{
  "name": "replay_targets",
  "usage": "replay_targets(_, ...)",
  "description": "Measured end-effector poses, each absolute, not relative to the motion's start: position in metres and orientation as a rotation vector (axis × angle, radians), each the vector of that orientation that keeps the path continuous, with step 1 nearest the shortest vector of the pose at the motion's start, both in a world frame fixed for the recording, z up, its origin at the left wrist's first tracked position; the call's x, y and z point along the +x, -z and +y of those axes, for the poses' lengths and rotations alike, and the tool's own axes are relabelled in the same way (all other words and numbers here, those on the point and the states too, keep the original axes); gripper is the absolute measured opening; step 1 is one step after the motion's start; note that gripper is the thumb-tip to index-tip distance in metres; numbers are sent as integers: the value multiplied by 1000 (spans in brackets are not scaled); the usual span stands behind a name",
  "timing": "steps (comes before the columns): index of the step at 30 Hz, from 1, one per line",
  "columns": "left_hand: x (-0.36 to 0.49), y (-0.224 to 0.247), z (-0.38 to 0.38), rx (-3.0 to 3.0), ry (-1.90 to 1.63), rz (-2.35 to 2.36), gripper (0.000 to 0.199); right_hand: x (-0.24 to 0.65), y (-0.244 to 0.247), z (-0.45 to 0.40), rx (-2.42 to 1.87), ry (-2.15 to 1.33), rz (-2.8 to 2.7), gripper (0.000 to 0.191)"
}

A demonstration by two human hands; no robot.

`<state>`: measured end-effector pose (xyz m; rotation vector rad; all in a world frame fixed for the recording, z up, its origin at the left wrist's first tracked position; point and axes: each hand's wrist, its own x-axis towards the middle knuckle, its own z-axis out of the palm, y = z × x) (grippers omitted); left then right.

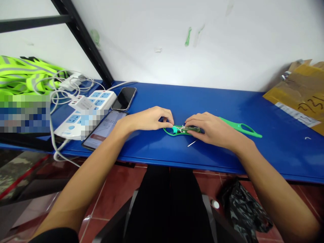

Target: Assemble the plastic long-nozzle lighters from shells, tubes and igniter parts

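Observation:
A narrow green plastic casing (168, 133) lies on the blue tabletop between my hands, its inside facing up. In it are a small circuit board (192, 129), thin wires and a small teal piece (175, 129). My left hand (153, 118) is closed in a pinch at the casing's left end, fingertips against the teal piece. From the right, my right hand (209, 130) grips the circuit board between thumb and fingers, hiding the casing's right end. Behind that hand, a flat green handle-shaped part (240, 127) sticks out. A thin metal rod (192, 143) rests just in front of the casing.
To the left are a white power strip (65, 125) with cables, a dark phone (124, 98) and a lit phone (107, 125). Neon reflective straps (25, 76) lie beyond the black frame post (88, 40). A taped cardboard box (303, 91) stands at right. The table's front edge (172, 164) is near.

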<state>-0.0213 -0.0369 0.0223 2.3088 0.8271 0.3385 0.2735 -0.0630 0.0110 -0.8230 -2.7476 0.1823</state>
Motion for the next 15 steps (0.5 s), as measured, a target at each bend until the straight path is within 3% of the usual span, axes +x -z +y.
replay_targets(6,-21,-24,-39,2384,-376,814,18,273,-9,-63,-829,-142,-2745,22)
replay_targets(15,-23,-22,-37,2349,-360,895,20,275,-10,-60,-823,-208,-2751,23)
